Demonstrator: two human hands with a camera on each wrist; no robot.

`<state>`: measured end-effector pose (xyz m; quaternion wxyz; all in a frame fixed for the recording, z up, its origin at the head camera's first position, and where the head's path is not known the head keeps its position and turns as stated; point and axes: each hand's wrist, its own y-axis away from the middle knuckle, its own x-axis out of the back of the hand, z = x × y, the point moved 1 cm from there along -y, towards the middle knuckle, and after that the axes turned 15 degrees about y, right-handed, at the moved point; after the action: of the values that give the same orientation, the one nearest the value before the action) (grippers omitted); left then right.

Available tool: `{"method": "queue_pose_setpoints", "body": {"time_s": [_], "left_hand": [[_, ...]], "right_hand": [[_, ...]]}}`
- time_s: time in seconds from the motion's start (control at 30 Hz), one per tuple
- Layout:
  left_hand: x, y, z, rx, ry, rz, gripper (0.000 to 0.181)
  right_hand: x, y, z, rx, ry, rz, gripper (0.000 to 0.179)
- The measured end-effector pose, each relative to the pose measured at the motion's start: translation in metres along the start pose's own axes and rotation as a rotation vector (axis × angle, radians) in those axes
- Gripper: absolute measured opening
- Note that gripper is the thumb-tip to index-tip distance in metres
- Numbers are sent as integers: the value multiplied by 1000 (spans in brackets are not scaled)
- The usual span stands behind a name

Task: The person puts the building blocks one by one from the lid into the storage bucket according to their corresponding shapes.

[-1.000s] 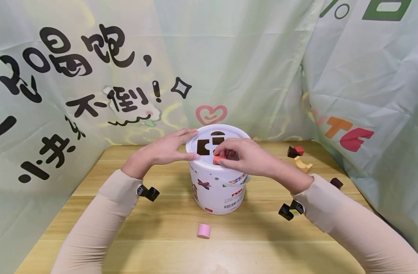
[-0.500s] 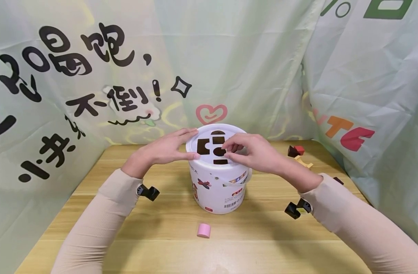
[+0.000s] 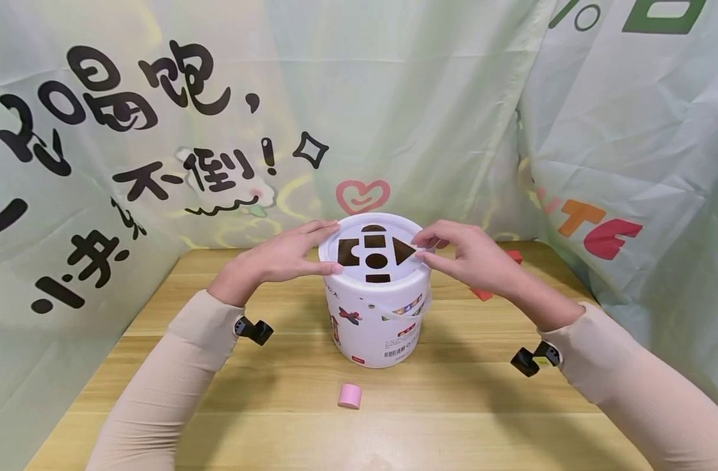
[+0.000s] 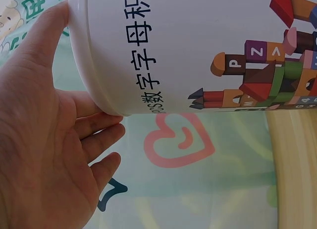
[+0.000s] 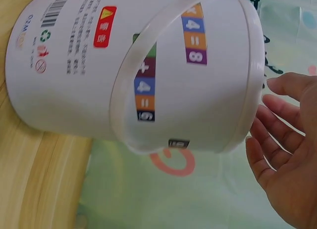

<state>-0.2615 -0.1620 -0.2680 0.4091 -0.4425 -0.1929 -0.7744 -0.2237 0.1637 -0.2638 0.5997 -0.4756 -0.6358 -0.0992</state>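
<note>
A white bucket (image 3: 373, 327) with printed pictures stands upright on the table, its lid (image 3: 359, 275) cut with holes of several shapes, including a triangle hole (image 3: 403, 252) and a round hole (image 3: 376, 261). My left hand (image 3: 282, 252) rests against the lid's left rim, thumb along the front and fingers extended behind; the left wrist view shows thumb and fingertips at the rim. At the right rim is my right hand (image 3: 465, 252), holding nothing, its fingers loosely bent and fingertips close to the edge in the right wrist view. A pink block (image 3: 350, 396) lies in front of the bucket.
Behind the right forearm, a red block (image 3: 514, 256) and an orange-red block (image 3: 481, 294) partly show on the wooden table (image 3: 265, 405). The bucket's white handle (image 5: 121, 90) hangs on its right side. Printed cloth (image 3: 429, 118) encloses the back and sides.
A second ago my right hand pinched an orange-red block over the front rectangular hole. That block has gone from the lid, and the hand has moved right to the rim. The left hand stays put.
</note>
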Motion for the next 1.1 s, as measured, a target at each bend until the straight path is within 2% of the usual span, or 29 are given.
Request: {"method": "queue_pose_setpoints", "body": {"time_s": [0.17, 0.33, 0.57, 0.87, 1.1], "left_hand": [[0, 1, 1, 2, 3, 0, 94], [0, 1, 1, 3, 2, -1, 95], [0, 1, 2, 5, 1, -6, 95], [-1, 1, 1, 10, 5, -4, 95], [0, 2, 2, 17, -4, 1, 95]], "right_hand": [[3, 7, 13, -2, 15, 41, 18], [4, 14, 27, -33, 20, 46, 20], [-2, 27, 49, -84, 13, 29, 23], [-17, 46, 85, -243, 24, -35, 27], [-32, 60, 112, -270, 41, -53, 31]]}}
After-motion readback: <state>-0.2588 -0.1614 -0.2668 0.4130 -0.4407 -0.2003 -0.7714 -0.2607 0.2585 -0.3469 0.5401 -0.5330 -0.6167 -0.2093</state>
